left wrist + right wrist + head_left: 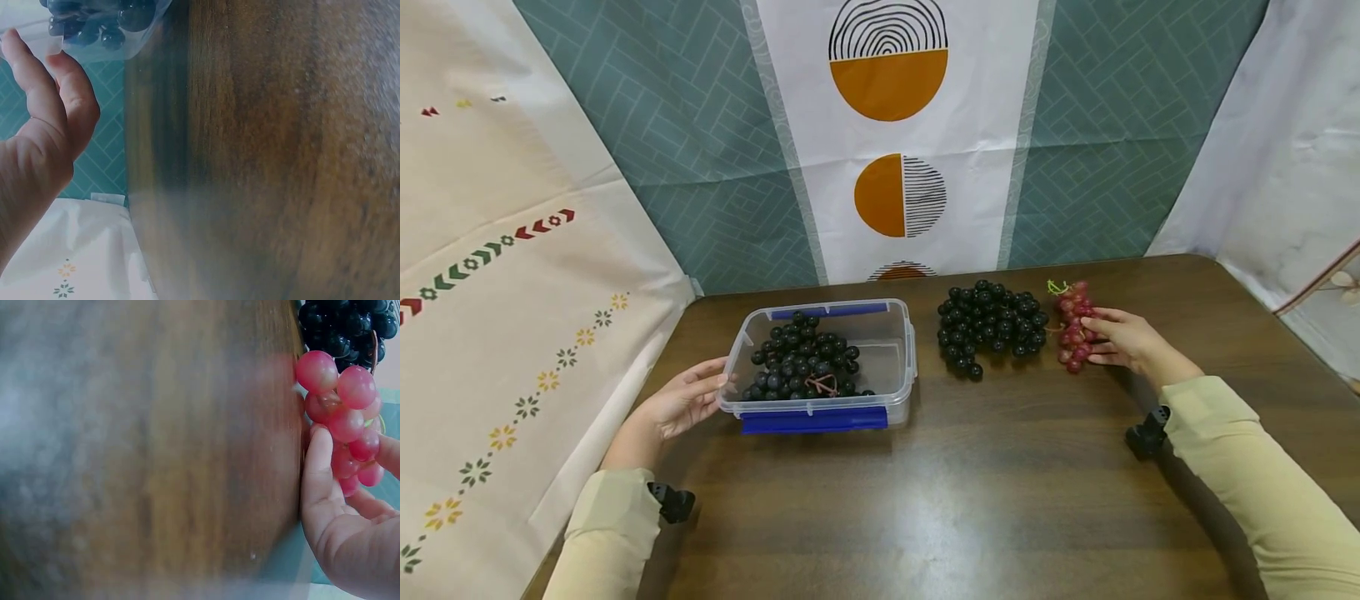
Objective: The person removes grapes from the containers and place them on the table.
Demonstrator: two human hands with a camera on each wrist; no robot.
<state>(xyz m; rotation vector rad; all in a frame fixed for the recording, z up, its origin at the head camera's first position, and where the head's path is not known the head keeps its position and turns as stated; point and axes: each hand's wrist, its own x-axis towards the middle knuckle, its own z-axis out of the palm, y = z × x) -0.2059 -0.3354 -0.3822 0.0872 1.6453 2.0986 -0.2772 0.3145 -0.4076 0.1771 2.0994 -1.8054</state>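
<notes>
My left hand [681, 400] is at the left side of a clear plastic food container [883, 367] with blue clips, its fingertips touching the rim and wall. The container has no lid on, and a bunch of black grapes [801, 358] lies inside, mostly to the left. In the left wrist view, dark grapes [134, 15] show through the wall above my fingers. My right hand [1123, 337] grips a bunch of red grapes [1071, 333] with a green stem, thumb and fingers on either side of it in the right wrist view.
Between the container and the red grapes, another bunch of black grapes [988, 321] lies on the brown wooden table [1000, 492]. A patterned cloth [715, 167] hangs behind the table's back edge. White cloth [497, 275] slopes down along the left side.
</notes>
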